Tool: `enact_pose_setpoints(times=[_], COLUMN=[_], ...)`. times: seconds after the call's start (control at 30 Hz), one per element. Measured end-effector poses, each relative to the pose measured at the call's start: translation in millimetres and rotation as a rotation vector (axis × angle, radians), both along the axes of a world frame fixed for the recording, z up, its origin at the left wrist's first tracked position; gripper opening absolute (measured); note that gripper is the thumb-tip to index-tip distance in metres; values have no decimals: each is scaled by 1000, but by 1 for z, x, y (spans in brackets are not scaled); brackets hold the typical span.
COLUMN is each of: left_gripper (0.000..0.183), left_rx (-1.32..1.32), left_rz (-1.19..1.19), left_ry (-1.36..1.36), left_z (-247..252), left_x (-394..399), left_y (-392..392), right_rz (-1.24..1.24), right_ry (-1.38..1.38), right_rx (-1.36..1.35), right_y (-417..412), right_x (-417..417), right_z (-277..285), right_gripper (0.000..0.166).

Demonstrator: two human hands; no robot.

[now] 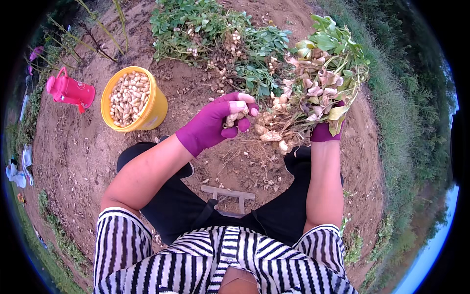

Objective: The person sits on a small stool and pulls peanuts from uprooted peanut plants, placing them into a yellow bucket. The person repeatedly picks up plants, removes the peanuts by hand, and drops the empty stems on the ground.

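Some unshelled peanuts [235, 118] are gathered in the curled fingers of my left hand [209, 125], which wears a purple fingerless glove. In my right hand [326, 131], gloved the same way, is an uprooted peanut plant [323, 81]; its leaves hide most of my fingers. The plant has green and withered leaves at the top. Its roots and attached peanut pods [271, 136] hang toward my left hand, just right of its fingertips. A yellow bucket [158, 106] full of picked peanuts [128, 99] stands on the soil to the left.
Beyond my hands lies a heap of pulled peanut plants [216, 40]. A pink jug [75, 92] stands left of the bucket. Between my legs shows a wooden stool frame [228, 193]. White plastic bags [22, 169] lie far left, and tall grass [396, 121] borders the right.
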State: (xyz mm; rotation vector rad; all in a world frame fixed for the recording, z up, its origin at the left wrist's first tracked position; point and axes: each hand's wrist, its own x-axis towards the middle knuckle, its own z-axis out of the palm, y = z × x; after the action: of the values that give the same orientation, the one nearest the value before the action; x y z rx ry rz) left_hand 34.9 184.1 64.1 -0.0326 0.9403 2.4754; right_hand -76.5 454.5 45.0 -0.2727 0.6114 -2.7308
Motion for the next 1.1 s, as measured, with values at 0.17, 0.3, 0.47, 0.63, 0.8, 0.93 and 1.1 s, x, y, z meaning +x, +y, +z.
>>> enact_pose_setpoints(times=[0.17, 0.3, 0.47, 0.63, 0.8, 0.93, 1.1], left_gripper=[20, 27, 25, 27, 30, 31, 30], left_rx=[-855, -1079, -1153, -768, -684, -838, -865], left_rz=[-85, -33, -120, -203, -446, -534, -521], left_ry=[296, 655, 775, -20, 27, 139, 165], left_z=[8, -9, -11, 20, 20, 25, 22], left_x=[5, 14, 9, 6, 5, -9, -8], left_y=[11, 16, 18, 13, -1, -6, -10], right_rz=[-123, -160, 206, 183, 113, 77, -213], right_ry=[-139, -151, 151, -68, 319, 55, -111], right_rx=[42, 71, -105, -227, -3, 81, 260], right_y=[-6, -7, 17, 20, -30, -22, -32], right_x=[-1, -8, -29, -30, -2, -3, -2], right_z=[-3, -15, -44, -26, 11, 9, 10], right_gripper=[36, 36, 38, 39, 35, 35, 34])
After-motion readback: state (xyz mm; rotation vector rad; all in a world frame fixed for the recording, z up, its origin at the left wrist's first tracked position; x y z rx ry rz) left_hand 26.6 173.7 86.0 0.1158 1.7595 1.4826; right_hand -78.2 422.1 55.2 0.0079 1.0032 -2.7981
